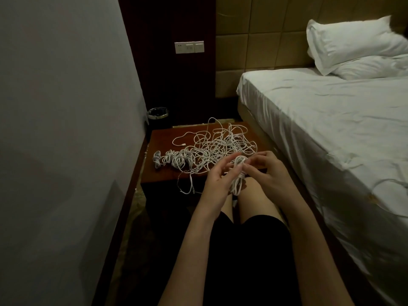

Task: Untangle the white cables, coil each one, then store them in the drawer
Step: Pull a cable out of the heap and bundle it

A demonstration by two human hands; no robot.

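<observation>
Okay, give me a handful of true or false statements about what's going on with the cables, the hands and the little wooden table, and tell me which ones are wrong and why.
1. Both hands hold one coiled cable above the knees. True: the left hand and the right hand both grip it.
2. The wooden table holds only neat coils. False: a big loose tangle still lies on it.
3. Several finished coils lie along the table's left front part. True.
4. The pillows lie on the floor. False: they lie on the bed.
5. A bin stands behind the table by the wall. True.
</observation>
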